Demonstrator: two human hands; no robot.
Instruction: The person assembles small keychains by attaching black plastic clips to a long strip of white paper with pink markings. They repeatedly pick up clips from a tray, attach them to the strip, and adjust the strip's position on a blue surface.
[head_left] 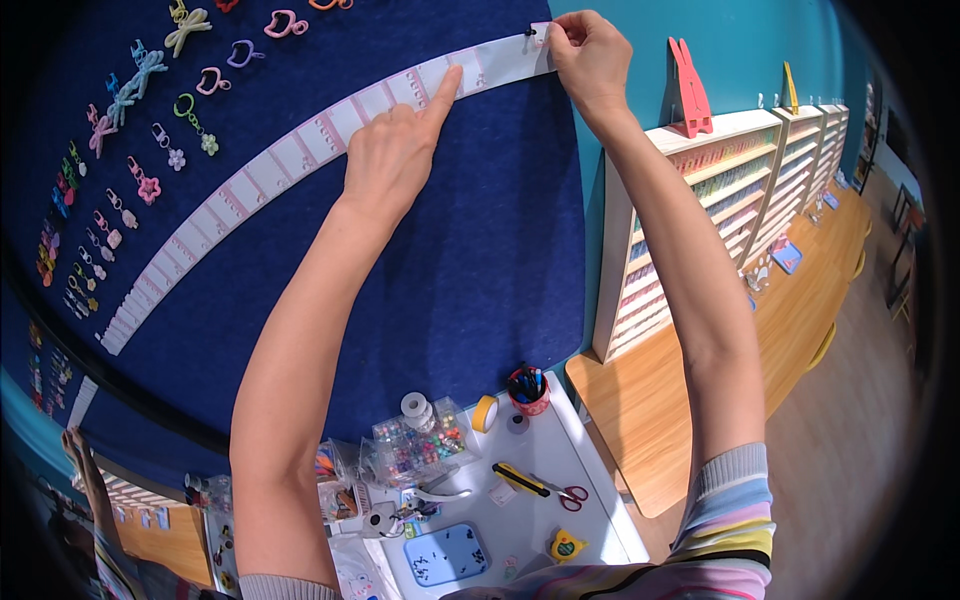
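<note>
A long row of white cards with pink print (pixel 303 151) forms a strip across the dark blue felt board (pixel 480 230), sloping down to the left. My left hand (pixel 390 155) touches the strip's lower edge with its stretched index finger; the other fingers are curled and hold nothing. At the strip's right end, my right hand (pixel 592 62) is closed in a pinch on the end card (pixel 541 36). A small black pin (pixel 531 31) shows beside those fingertips. Whether the fingers also grip a pin is hidden.
Colourful keychains (pixel 148 183) hang at the board's upper left. Below stands a white table (pixel 590 530) with a blue tray of small black pieces (pixel 447 553), red scissors (pixel 573 498), a yellow-black cutter (pixel 520 479) and a bead box (pixel 420 440). Wooden bead shelves (pixel 700 200) stand right.
</note>
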